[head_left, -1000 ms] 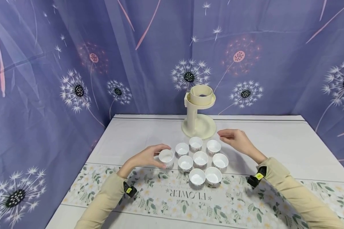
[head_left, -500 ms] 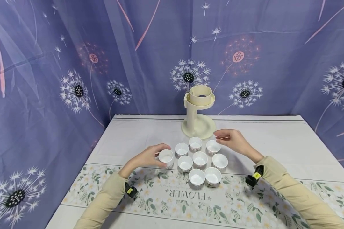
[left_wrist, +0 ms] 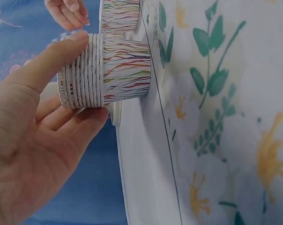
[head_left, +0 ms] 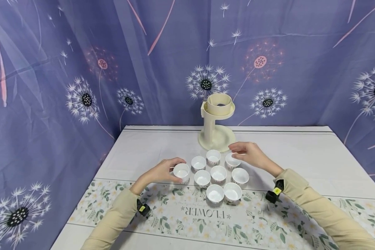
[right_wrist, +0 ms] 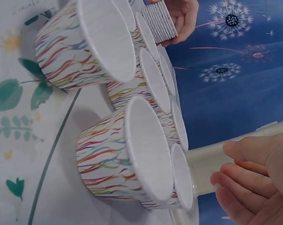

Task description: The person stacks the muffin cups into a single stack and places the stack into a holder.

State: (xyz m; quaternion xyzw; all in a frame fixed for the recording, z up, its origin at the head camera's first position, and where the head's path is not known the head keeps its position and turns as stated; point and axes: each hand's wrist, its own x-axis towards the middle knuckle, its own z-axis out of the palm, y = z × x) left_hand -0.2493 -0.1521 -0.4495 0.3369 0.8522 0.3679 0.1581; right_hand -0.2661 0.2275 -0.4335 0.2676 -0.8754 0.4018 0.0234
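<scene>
Taking the white paper cup (head_left: 218, 173) at the centre of the loose cups as the clock's middle, with twelve at the table's far edge, the left hand (head_left: 159, 171) is reaching in from nine o'clock, its thumb and bent fingers gripping a stack of nested white paper cups printed with multicoloured wavy lines (left_wrist: 104, 70). The stack is standing mouth up, its many rims showing close together in the left wrist view; whether its base is touching the table is hard to tell. The right hand (head_left: 251, 154) is hovering at two o'clock with thumb and fingers loosely bent and parted, holding nothing, just beyond the rim of a white round paper cup (head_left: 232, 162). Other matching cups are sitting upright around the middle one at three, five, six, between eight and nine, ten and just past eleven. At twelve, a cream-coloured stand with a round base, a post and a ring-shaped top (head_left: 209, 128) is rising behind them. Everything is resting on a white cloth with a floral band (head_left: 175, 215).
</scene>
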